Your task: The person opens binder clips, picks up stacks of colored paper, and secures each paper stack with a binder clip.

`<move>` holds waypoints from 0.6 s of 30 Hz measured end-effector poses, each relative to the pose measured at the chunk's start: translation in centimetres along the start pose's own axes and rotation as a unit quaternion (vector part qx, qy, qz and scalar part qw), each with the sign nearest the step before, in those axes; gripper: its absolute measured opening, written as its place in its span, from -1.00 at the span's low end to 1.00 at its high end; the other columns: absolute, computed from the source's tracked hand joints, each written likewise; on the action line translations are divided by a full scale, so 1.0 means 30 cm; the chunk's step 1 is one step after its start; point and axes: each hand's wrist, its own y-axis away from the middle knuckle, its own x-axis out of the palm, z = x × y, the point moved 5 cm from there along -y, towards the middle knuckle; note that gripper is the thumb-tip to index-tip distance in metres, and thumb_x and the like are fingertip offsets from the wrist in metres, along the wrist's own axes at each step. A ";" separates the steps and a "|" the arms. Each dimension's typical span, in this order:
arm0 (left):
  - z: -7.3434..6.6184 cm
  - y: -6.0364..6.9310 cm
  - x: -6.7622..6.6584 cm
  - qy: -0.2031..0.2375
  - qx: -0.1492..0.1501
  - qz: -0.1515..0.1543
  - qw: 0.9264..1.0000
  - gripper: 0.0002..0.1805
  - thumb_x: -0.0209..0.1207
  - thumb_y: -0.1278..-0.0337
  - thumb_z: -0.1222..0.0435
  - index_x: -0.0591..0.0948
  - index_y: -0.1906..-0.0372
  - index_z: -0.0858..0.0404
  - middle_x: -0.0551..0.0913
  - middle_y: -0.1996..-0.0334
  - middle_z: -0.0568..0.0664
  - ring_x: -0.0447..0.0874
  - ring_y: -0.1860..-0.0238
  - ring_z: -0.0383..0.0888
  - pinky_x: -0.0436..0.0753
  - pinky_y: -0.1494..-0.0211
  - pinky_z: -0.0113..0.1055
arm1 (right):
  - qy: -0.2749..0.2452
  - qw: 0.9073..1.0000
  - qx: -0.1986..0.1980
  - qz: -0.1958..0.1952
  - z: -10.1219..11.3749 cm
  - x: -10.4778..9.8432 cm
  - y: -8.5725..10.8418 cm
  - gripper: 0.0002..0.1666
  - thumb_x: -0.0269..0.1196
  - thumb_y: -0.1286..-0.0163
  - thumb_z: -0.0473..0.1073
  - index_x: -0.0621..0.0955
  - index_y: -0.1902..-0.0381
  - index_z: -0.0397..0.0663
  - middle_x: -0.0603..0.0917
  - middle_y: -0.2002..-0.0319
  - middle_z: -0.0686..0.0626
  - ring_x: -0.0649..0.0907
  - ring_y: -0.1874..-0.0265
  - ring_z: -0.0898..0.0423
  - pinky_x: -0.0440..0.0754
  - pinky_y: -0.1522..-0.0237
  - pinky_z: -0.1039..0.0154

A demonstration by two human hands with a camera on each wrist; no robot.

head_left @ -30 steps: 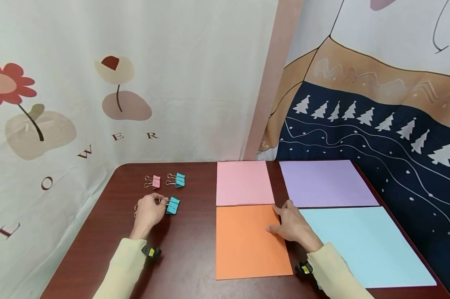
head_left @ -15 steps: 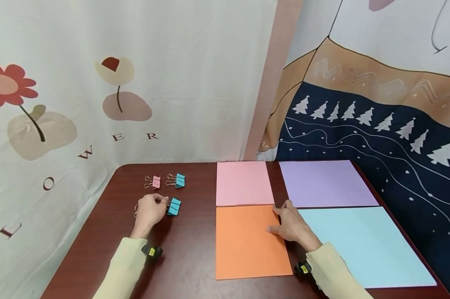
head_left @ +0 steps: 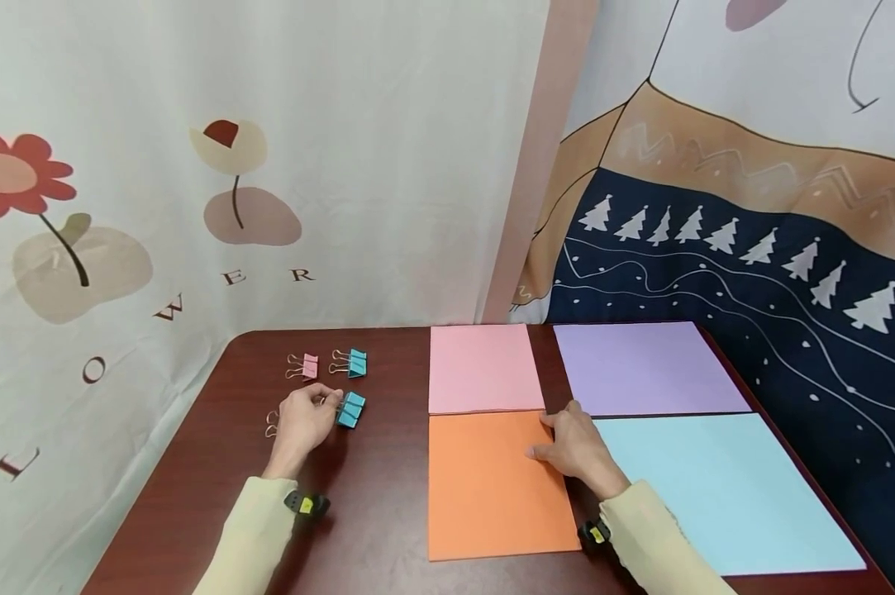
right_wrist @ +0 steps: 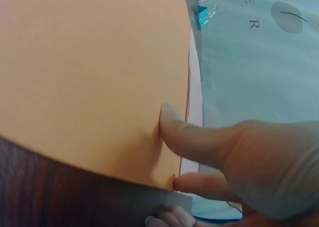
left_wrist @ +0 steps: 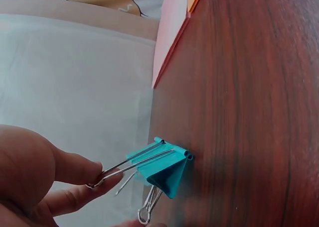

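Note:
In the head view my left hand (head_left: pixel 303 420) pinches a wire handle of a teal binder clip (head_left: pixel 351 410) between thumb and finger. Close up in the left wrist view, the clip's teal body (left_wrist: pixel 167 170) tilts away from the fingertips. Part of another clip, its silver loops (head_left: pixel 272 424) showing, is hidden behind this hand. My right hand (head_left: pixel 577 446) rests at the far right corner of an orange sheet (head_left: pixel 499 487), thumb and forefinger spread. The right wrist view has the thumb lying on the orange surface (right_wrist: pixel 94 77) and the forefinger at its edge.
Behind the left hand stand a pink binder clip (head_left: pixel 310 367) and another teal binder clip (head_left: pixel 355 363). Pink paper (head_left: pixel 484 368), purple paper (head_left: pixel 651 368) and light blue paper (head_left: pixel 730 496) lie around the orange sheet. A printed curtain (head_left: pixel 387 165) hangs at the table's back edge.
My left hand has shifted slightly to the right, and the pinched teal binder clip has moved right with it. My right hand stays on the orange sheet.

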 end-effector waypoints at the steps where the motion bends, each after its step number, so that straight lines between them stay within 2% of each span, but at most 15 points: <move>1: 0.000 0.001 0.001 0.001 0.001 0.001 1.000 -0.71 0.18 -0.44 0.12 0.76 0.17 0.25 0.72 0.35 0.10 0.59 0.18 0.08 0.48 0.23 -0.20 | 0.004 1.000 0.004 -0.003 0.002 -0.001 0.001 -0.17 0.58 -0.14 0.00 0.59 -0.28 -0.30 0.52 -0.06 -0.45 0.64 0.09 -0.21 0.71 0.09 0.00; 4: 0.001 0.005 0.004 0.013 0.003 0.005 1.000 -0.71 0.18 -0.45 0.10 0.76 0.15 0.23 0.78 0.27 0.14 0.64 0.11 0.10 0.53 0.13 -0.13 | 0.017 1.000 0.022 -0.010 0.006 -0.002 0.000 -0.10 0.60 -0.10 0.02 0.56 -0.28 -0.38 0.54 -0.03 -0.48 0.67 0.17 -0.25 0.73 0.14 -0.05; 8: 0.006 0.008 0.012 0.035 0.000 0.008 0.999 -0.70 0.19 -0.45 0.07 0.77 0.14 0.21 0.82 0.18 0.15 0.69 0.04 0.10 0.55 0.06 -0.14 | 0.033 0.998 0.047 -0.013 0.011 -0.009 -0.005 -0.17 0.64 -0.02 0.03 0.55 -0.01 -0.50 0.56 0.18 -0.41 0.63 0.38 -0.14 0.70 0.33 0.02; 12: 0.008 0.010 0.019 0.056 -0.010 0.018 0.998 -0.67 0.20 -0.44 0.03 0.77 0.13 0.20 0.82 0.19 0.13 0.67 0.07 0.06 0.50 0.12 -0.25 | 0.033 0.997 0.064 -0.004 0.023 -0.017 -0.009 -0.35 0.66 0.02 0.02 0.60 0.30 -0.40 0.57 0.42 -0.21 0.56 0.51 -0.01 0.59 0.51 0.16; 16: 0.011 0.009 0.027 0.081 -0.022 0.025 0.996 -0.66 0.23 -0.41 0.00 0.77 0.12 0.20 0.81 0.22 0.11 0.70 0.16 -0.05 0.52 0.19 -0.34 | 0.031 0.997 0.075 0.011 0.033 -0.018 -0.017 -0.45 0.66 0.02 0.01 0.66 0.37 -0.32 0.59 0.49 -0.11 0.54 0.53 0.03 0.54 0.54 0.21; 18: 0.013 0.006 0.033 0.099 -0.030 0.030 0.994 -0.65 0.25 -0.40 0.01 0.77 0.10 0.21 0.81 0.21 0.10 0.73 0.19 -0.12 0.55 0.21 -0.38 | 0.030 0.996 0.080 0.020 0.035 -0.018 -0.021 -0.45 0.66 0.01 0.01 0.67 0.34 -0.32 0.60 0.47 -0.11 0.55 0.51 0.03 0.56 0.52 0.19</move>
